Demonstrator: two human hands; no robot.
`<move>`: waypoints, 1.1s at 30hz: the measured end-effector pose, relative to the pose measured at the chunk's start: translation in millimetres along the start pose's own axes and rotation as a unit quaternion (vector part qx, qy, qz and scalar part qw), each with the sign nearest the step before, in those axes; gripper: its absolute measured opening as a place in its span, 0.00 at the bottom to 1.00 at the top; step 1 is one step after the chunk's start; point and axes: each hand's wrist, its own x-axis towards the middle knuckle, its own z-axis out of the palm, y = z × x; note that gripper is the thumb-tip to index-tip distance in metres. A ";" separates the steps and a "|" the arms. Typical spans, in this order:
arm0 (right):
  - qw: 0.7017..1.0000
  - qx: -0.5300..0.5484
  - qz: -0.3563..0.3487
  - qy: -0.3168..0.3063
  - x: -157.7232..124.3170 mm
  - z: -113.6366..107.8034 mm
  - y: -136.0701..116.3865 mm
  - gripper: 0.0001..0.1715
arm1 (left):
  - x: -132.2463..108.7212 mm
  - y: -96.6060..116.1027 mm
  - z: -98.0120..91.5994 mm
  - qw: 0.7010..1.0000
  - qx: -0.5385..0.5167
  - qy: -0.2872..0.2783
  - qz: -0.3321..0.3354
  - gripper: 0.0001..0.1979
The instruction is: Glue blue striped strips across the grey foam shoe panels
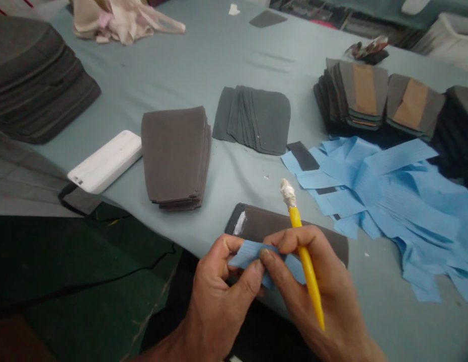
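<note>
Grey-blue cloth tabletop (pixel 188 55), left hand (pixel 219 306) and right hand (pixel 317 286), fingers clamped on one ribbed blue strip (pixel 249 254).

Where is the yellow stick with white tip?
Head view: the yellow stick sits in the right hand, beside the blue strip, over a dark fabric piece.

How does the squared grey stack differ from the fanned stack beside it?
The squared stack has its pieces nearly aligned, while the fanned stack is spread so many edges show. The squared stack looks thicker; the fanned stack lies flatter. The squared stack is longer and tapered, the fanned stack squarer with rounded corners. The squared stack looks browner, the fanned stack slightly greener. Both are piles of dark fabric pieces lying on the pale blue table cover.
</note>
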 end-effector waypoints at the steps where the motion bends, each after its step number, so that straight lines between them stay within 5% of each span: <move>1: 1.000 0.000 -0.002 0.006 0.9 0.9 0.9 0.09 | -0.9 -2.0 -1.8 1.000 0.024 0.002 0.012 0.10; 4: 1.000 -0.016 -0.002 0.016 4.9 1.8 9.5 0.09 | -3.2 -9.5 -13.9 0.971 0.187 0.039 0.142 0.05; 7: 1.000 -0.023 0.005 -0.001 10.0 0.0 21.2 0.09 | -3.8 -16.9 -31.2 0.878 0.350 0.052 0.322 0.11; 11: 0.999 -0.031 0.024 -0.036 15.7 -2.0 30.5 0.09 | -4.7 -21.2 -45.5 0.809 0.440 0.028 0.388 0.09; 18: 0.995 -0.054 0.052 -0.059 23.8 -0.3 36.5 0.10 | -3.5 -21.3 -47.5 0.788 0.485 0.014 0.379 0.09; 33: 0.990 -0.101 0.055 -0.078 31.6 -0.5 35.7 0.07 | -0.5 -14.1 -53.9 0.806 0.470 -0.023 0.360 0.09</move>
